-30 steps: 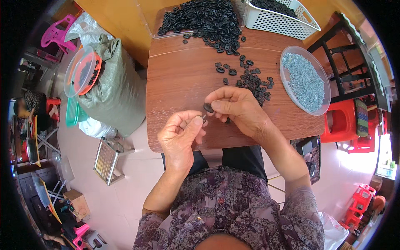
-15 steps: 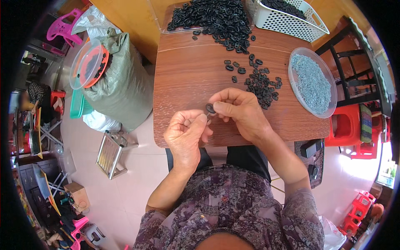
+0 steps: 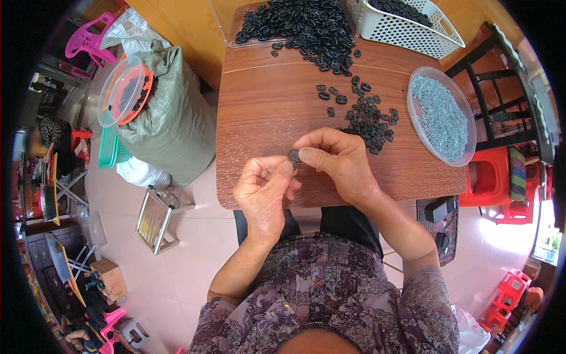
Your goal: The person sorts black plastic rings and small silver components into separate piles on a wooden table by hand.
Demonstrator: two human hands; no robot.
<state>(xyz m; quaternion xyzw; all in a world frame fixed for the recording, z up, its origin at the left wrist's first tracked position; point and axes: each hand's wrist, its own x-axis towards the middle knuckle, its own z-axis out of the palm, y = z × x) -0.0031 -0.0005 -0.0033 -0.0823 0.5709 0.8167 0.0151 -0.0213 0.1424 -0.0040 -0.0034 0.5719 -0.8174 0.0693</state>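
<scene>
Over the near part of the brown table (image 3: 265, 112), my hands meet fingertip to fingertip at a small black oval piece (image 3: 294, 156). My right hand (image 3: 342, 162) pinches its right side between thumb and forefinger. My left hand (image 3: 262, 186) is closed in a pinch at its lower left edge; what those fingertips hold is too small and covered to make out. Beyond my right hand lies a loose group of similar black pieces (image 3: 368, 124), some showing two holes. A large heap of black pieces (image 3: 300, 29) spreads at the far side, partly in a clear tray.
A round clear tray (image 3: 414, 121) of small silvery screws stands at the table's right edge. Behind it is a white perforated basket (image 3: 407, 41) of black pieces. Left of the table stand a stuffed green sack (image 3: 177, 118) and a metal stool (image 3: 159, 218); red stools (image 3: 486, 177) are at right.
The black oval piece has turned and shifted slightly left and down between my fingertips. My right thumb and forefinger have moved a little left with it. My left hand has barely moved.
</scene>
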